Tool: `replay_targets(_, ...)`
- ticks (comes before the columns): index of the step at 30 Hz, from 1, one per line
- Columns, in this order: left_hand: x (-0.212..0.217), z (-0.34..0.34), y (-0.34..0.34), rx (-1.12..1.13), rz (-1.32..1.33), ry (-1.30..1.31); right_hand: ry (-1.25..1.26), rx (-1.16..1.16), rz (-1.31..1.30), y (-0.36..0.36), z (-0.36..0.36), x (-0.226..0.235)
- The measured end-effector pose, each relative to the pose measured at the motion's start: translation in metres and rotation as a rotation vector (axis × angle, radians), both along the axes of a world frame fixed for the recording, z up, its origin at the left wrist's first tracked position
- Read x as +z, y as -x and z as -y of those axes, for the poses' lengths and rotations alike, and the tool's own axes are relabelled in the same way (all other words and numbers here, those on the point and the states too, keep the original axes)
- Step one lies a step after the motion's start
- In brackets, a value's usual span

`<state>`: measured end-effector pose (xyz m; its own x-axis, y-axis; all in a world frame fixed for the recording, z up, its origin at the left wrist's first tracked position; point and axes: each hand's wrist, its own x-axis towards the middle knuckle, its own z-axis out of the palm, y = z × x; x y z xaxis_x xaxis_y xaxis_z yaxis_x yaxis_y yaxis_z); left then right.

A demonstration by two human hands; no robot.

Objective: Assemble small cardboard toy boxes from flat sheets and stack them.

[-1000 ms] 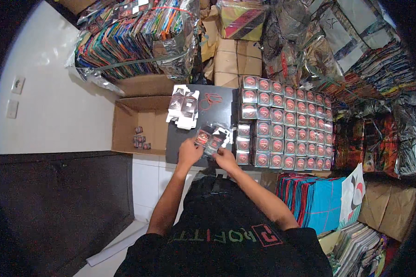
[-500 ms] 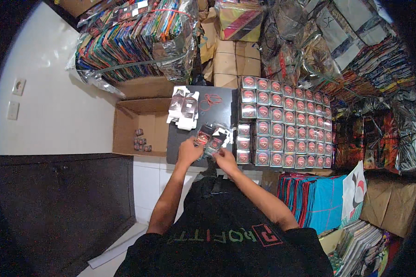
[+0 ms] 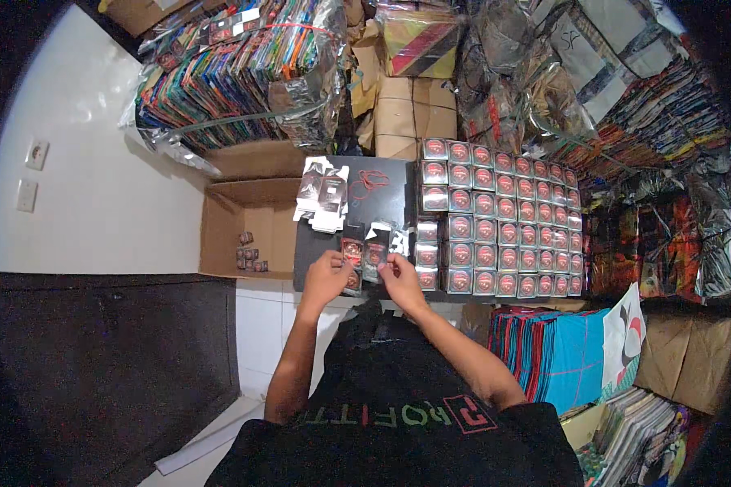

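Observation:
My left hand [image 3: 326, 276] and my right hand [image 3: 398, 274] hold between them a small flat printed carton [image 3: 365, 253], dark with a red picture and silver flaps, over the near edge of a black work surface [image 3: 382, 199]. A loose pile of the same unfolded cartons [image 3: 323, 193] lies at the surface's far left. Red rubber bands [image 3: 369, 179] lie beside that pile. To the right, several rows of folded small boxes [image 3: 499, 215] with red round fronts stand packed together.
An open cardboard box [image 3: 235, 231] with a few small boxes inside stands at left. Foil-wrapped stacks of colourful packets [image 3: 235, 77] and brown cartons [image 3: 410, 114] fill the back. Blue and red stacked sheets [image 3: 556, 353] lie at right. White wall with sockets [image 3: 32, 174] at left.
Both hands stay at the near edge of the black surface and have shifted the carton slightly between them. Nothing else has moved.

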<state>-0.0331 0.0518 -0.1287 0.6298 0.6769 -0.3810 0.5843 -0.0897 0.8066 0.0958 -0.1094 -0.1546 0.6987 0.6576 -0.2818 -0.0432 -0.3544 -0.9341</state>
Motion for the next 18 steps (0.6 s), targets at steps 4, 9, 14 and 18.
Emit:
replay_targets(4, 0.02, 0.013, -0.005, 0.057, 0.197, -0.154, -0.105, 0.039, -0.054, -0.007, 0.001, 0.033)
replay_targets(9, 0.053, 0.016, -0.025, -0.094, 0.373, 0.084, -0.213, 0.247, -0.082, -0.021, 0.006, 0.079)
replay_targets(14, 0.067, 0.017, -0.035, 0.083, 0.69, 0.964, -0.372, 0.465, 0.202, -0.036, 0.016, 0.136)
replay_targets(18, 0.08, 0.027, -0.054, 0.12, 0.905, 1.15, -0.319, 0.502, 0.372, -0.042, 0.028, 0.147)
